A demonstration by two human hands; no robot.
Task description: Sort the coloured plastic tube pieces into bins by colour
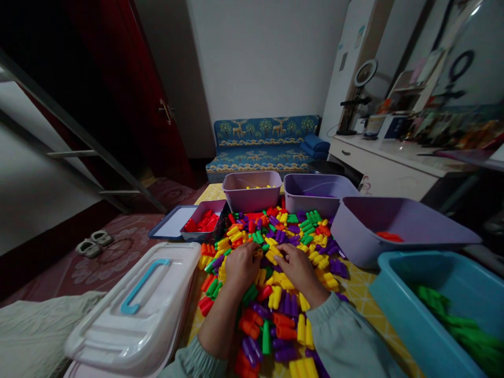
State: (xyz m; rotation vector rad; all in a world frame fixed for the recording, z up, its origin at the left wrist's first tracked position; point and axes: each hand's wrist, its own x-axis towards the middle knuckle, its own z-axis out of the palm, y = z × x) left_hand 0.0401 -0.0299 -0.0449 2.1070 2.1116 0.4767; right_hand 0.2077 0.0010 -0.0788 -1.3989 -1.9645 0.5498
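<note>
A heap of red, orange, yellow, green and purple plastic pieces [288, 304] covers the middle of the table. My left hand [243, 265] is over the heap, fingers curled round a yellow piece [258, 253]. Just to its right, my right hand [296, 262] has its thumb and fingertips pressed on a yellow piece [274, 254] in the pile. The two hands are a short way apart. Green, yellow and purple pieces lie beyond the fingertips.
Behind the heap stand a pink bin [252, 199] and a purple bin [311, 203]. Another purple bin [354, 236] and a blue bin [413, 315] are right. Left are a tray of red pieces [202, 221] and a lidded clear box [106, 320].
</note>
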